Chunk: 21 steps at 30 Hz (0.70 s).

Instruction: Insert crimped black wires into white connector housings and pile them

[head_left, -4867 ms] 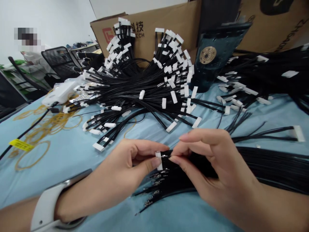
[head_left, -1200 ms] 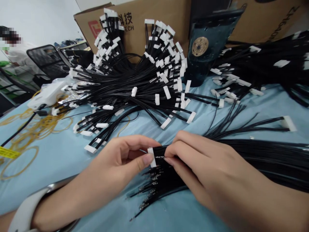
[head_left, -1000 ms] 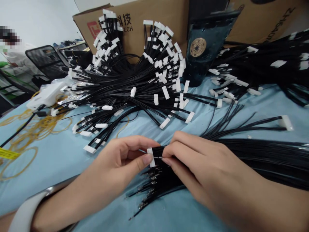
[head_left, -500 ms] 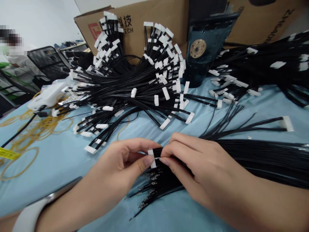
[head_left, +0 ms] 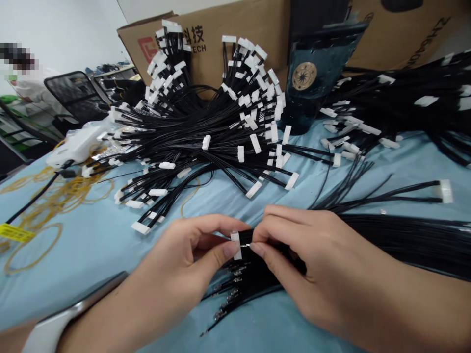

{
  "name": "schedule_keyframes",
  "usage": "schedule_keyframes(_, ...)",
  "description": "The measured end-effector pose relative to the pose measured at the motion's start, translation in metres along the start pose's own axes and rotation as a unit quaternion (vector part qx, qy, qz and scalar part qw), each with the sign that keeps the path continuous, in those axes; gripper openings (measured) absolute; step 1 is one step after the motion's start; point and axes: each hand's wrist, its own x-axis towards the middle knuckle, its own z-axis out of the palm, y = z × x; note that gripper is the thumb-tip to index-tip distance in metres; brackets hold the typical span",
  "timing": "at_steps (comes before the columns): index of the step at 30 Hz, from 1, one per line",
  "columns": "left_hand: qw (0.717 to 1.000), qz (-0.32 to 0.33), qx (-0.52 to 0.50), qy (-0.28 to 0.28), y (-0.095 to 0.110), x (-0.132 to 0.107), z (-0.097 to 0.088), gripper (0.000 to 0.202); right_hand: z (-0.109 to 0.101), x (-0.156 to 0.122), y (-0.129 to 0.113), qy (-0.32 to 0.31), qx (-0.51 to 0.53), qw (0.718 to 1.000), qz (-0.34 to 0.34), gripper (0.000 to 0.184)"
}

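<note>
Blue-covered bench [head_left: 73,264], seen from above the hands: left hand [head_left: 180,250] pinches a white plastic connector [head_left: 236,245] narrowly between thumb and fingers; right hand [head_left: 301,250] pinches a black wire [head_left: 247,235] whose metal terminal [head_left: 247,244] sits against the connector. Loose black wires [head_left: 405,240] extend rightward beyond the right hand; a heap of connector-ended wires [head_left: 206,132] lies beyond the connector.
</note>
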Motion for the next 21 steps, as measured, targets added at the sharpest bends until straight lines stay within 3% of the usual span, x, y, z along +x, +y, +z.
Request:
schedule_keyframes(6, 1.0, -0.006, 0.013, -0.014, -0.001, 0.0008, -0.002, 0.021, 0.0001, -0.0005, 0.0029, -0.029, 0.019, 0.998, 0.049, 0.025)
schedule_keyframes(14, 0.999, -0.023, 0.02, -0.024, -0.0036, -0.0002, -0.0029, 0.024, 0.0037, -0.001, 0.0017, -0.027, 0.039, 0.996, 0.079, 0.024)
schedule_keyframes(21, 0.998, -0.04, 0.032, -0.024, -0.0013, -0.0016, -0.0033, 0.025, 0.0029, 0.0001, 0.0027, -0.008, 0.028, 0.994, 0.104, 0.01)
